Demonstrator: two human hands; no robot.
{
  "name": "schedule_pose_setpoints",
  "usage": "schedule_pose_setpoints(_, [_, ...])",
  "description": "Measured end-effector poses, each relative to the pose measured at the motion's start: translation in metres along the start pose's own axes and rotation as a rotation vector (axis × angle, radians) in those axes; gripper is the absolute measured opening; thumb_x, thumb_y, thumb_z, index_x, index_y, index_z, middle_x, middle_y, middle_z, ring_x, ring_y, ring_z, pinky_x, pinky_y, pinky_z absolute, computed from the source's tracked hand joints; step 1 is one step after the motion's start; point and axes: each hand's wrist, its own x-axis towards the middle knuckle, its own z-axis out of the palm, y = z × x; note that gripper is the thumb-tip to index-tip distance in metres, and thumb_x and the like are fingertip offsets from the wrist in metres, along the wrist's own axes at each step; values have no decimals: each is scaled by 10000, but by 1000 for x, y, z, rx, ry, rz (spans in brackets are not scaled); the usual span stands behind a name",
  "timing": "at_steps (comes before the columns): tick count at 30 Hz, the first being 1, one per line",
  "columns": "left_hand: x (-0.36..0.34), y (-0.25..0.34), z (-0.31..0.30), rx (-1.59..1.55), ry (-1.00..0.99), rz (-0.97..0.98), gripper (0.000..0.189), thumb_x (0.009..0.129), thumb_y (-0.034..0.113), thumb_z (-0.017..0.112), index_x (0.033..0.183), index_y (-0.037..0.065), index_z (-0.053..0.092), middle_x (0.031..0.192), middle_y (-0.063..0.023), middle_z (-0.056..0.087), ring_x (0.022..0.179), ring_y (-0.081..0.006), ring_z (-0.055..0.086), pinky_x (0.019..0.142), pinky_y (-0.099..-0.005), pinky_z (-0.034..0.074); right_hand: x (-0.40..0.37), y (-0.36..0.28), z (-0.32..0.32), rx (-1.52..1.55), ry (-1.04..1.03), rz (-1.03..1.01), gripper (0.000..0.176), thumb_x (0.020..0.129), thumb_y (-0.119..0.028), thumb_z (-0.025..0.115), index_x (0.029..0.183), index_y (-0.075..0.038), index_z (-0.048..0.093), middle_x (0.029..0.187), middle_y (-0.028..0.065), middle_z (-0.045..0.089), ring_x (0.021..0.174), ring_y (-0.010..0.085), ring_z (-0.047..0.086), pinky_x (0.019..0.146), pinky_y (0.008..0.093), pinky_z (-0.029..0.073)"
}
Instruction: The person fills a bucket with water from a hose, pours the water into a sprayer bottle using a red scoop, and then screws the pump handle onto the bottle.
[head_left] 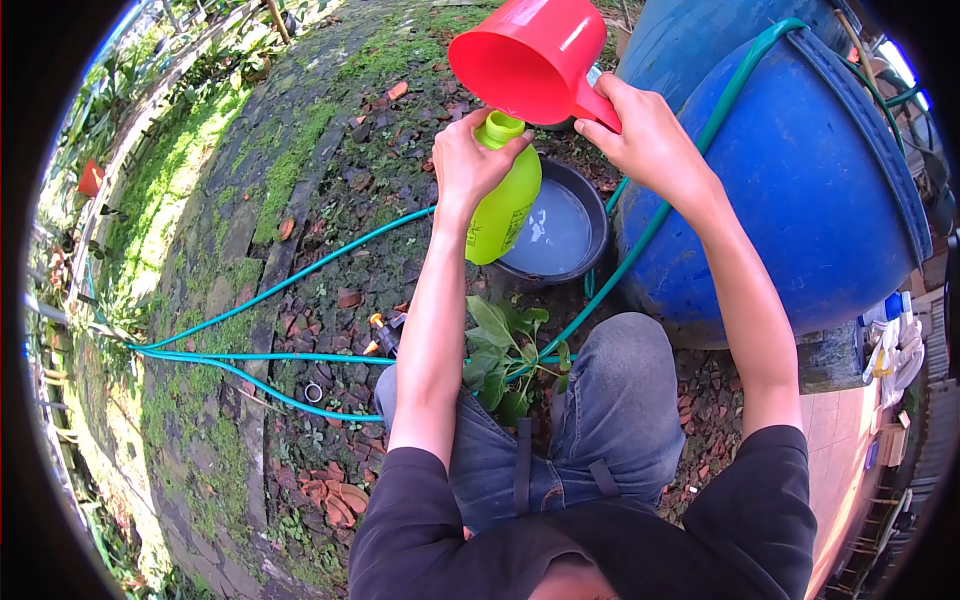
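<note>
A green bottle [505, 205] with an open mouth is held near its neck by my left hand [470, 160], fingers wrapped round it. My right hand [640, 130] grips the handle of a red dipper [530, 60]. The dipper is tilted, its rim just above and beside the bottle's mouth. Whether liquid is flowing between them is too small to tell. Behind and below the bottle, a dark basin [600, 235] holds cloudy, greyish liquid.
A large blue barrel [780, 190] stands at the right with a green hose [655, 225] draped over it. More hose crosses the mossy ground [230, 230]. A leafy plant [500, 345] and a black-and-orange hose nozzle [384, 335] lie near my knees.
</note>
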Motion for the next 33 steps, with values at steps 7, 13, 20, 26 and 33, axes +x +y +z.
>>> schedule_pose_setpoints(7, [-1,-3,2,-24,78,53,467,707,321,865,1089,71,766,892,-148,765,860,-274,759,820,-374,584,-11,15,18,86,149,40,339,855,-213,739,1026,35,583,897,283,681,903,464,670,769,503,533])
schedule_pose_setpoints(13, [-2,-5,1,-73,84,51,445,715,309,872,1077,70,771,900,-127,773,852,-232,764,804,-347,586,-41,63,76,360,83,380,320,899,-245,719,989,31,583,802,188,698,722,333,715,638,429,539])
schedule_pose_setpoints(20, [-3,-14,-2,-96,77,38,447,733,291,871,1064,14,756,909,-126,773,849,-201,754,792,-331,580,-95,107,148,810,-295,892,363,991,-358,622,857,-29,543,620,25,554,445,121,523,404,289,427])
schedule_pose_setpoints(26, [-6,-10,-8,-111,28,9,430,767,257,855,1083,-12,741,952,-106,771,867,-149,731,800,-304,569,-122,107,177,190,-294,577,342,922,-285,673,993,43,606,874,246,696,750,380,711,688,474,572])
schedule_pose_setpoints(33, [-6,-10,-5,-109,37,17,426,767,258,855,1080,-8,741,952,-106,770,864,-144,729,795,-302,569,-128,106,191,-26,-403,390,297,876,-228,707,986,39,636,946,289,694,934,448,684,837,526,549])
